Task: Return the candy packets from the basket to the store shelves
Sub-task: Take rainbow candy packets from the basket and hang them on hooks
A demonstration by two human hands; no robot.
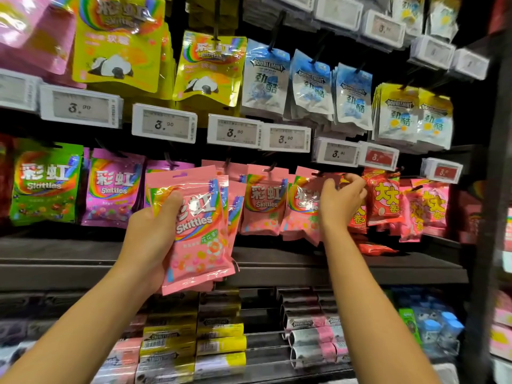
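Note:
My left hand [151,231] grips a stack of pink Skittles packets [198,234], held upright in front of the middle row of pegs, thumb across the front packet. My right hand [339,200] reaches to the right, its fingers curled round the top edge of a hanging pink Skittles packet [302,209] at its peg. A further pink Skittles packet [264,200] hangs just left of it. The basket is out of sight.
Green [44,184] and purple Skittles packets [112,189] hang at the left, red candy packets [385,198] at the right. Yellow Skittles [207,67] and Doublemint packets [264,79] hang above, behind price tags [164,123]. Gum boxes [219,342] fill the lower shelves.

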